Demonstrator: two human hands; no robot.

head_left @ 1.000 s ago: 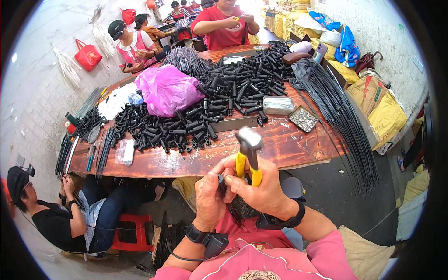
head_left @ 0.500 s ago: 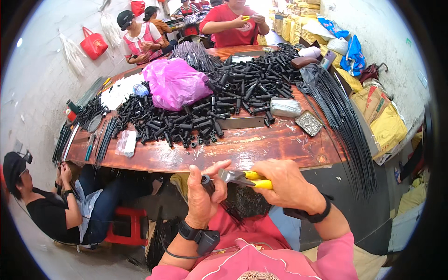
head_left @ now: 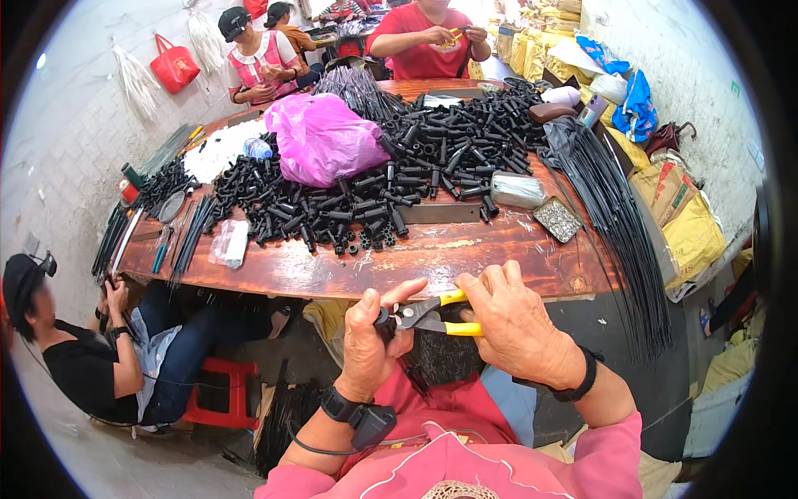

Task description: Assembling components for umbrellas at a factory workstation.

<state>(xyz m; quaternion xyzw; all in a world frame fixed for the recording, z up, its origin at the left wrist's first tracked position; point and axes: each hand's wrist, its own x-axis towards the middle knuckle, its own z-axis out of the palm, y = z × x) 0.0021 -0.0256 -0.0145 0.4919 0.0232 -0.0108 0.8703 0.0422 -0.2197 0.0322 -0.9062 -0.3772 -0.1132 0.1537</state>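
A black cylindrical plastic part (head_left: 385,323) is gripped in my left hand (head_left: 367,345), between the thumb and the curled fingers, with the index finger stretched out. My right hand (head_left: 519,324) is wrapped round yellow-handled pliers (head_left: 432,316), whose handles are spread apart. The pliers' metal head lies against the top of the black part, beside my left fingers. What the jaws grip is too small to make out. Thin dark rods hang below my left hand over my lap. Both hands are just off the table's near edge.
On the wooden table (head_left: 465,266) lie a heap of black plastic parts (head_left: 453,154), a pink plastic bag (head_left: 320,141), a clear box (head_left: 517,190), a tin of small metal pieces (head_left: 555,219) and long black rods (head_left: 611,241). A co-worker (head_left: 83,349) sits left beside a red stool (head_left: 220,391); others work across the table.
The pliers' handles have spread apart as my right fingers opened. Their head has moved slightly onto the black part. My left hand has shifted a little to the right.
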